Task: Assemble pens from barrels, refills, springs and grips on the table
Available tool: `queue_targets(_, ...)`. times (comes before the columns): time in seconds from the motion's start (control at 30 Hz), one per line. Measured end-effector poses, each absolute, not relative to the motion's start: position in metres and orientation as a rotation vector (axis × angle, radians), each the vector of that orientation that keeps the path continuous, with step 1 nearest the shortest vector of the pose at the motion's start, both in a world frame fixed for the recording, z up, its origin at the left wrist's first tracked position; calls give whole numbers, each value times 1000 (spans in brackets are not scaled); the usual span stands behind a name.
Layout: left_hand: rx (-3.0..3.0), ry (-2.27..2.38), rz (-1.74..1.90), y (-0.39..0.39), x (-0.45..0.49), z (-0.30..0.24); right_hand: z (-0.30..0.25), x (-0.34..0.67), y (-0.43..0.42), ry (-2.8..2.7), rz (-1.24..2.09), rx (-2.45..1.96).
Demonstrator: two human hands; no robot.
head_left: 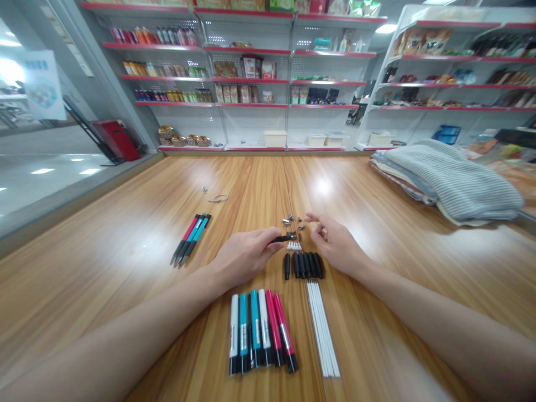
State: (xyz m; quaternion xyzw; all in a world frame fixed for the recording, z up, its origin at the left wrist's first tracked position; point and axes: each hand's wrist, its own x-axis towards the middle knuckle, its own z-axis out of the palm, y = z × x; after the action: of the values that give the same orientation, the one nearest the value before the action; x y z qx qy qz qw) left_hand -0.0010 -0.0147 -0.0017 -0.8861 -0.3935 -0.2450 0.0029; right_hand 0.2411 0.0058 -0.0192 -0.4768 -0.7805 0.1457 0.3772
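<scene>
My left hand is closed on a black pen grip, which points right over the small parts. My right hand has its fingers apart, close to several small metal pen tips; nothing shows between them. Small white pieces lie just below the held grip. Beneath those, several loose black pen grips form a row. Several white ink refills lie side by side nearer me. To their left are pen barrels in white, blue and pink with black ends.
Three whole pens, one pink and two blue, lie on the wooden table at left. Beyond them are a thin loop and a small metal piece. Folded cloths are stacked at right. Stocked shelves stand behind.
</scene>
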Motion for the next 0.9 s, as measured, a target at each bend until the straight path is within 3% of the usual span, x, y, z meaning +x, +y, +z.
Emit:
queue_targets(0.3,-2759,-1288,-716,-13,-2,-3,-21,241,2,-2204,100,-1244)
queue_targets(0.9,-2752,-1331,-620,-14,-1,-2,-22,243,5,-2144,156,-1225)
